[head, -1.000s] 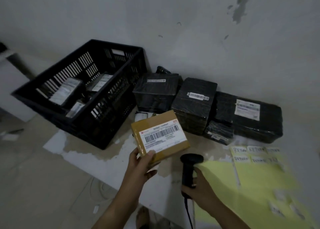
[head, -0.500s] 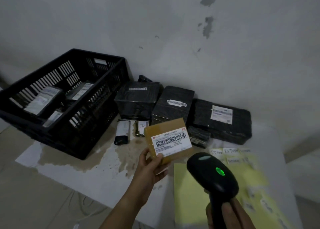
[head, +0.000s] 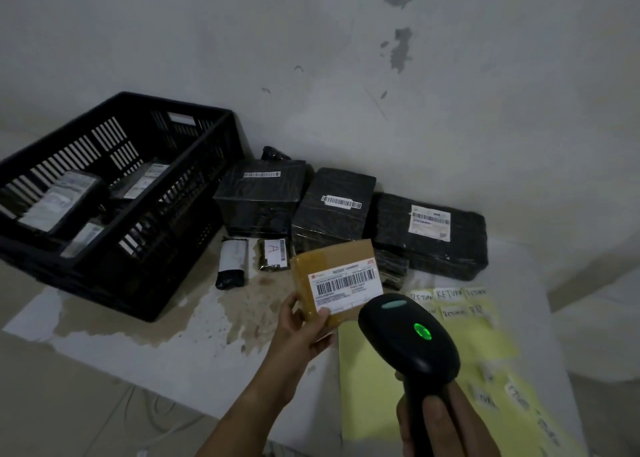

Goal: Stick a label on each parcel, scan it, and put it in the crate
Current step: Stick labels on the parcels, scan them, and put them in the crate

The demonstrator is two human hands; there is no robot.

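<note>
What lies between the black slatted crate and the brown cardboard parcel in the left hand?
In the head view, two small packets: a black pouch with a white label and a dark packet marked A, on the stained white tabletop.

The left grip (head: 301, 332) is a bare hand on a slim forearm (head: 256, 397), uncovered all the way to the lower edge. Its thumb (head: 322, 314) has a short, plain nail. The right grip (head: 440, 425), likewise bare, shows only its fingers.
</note>
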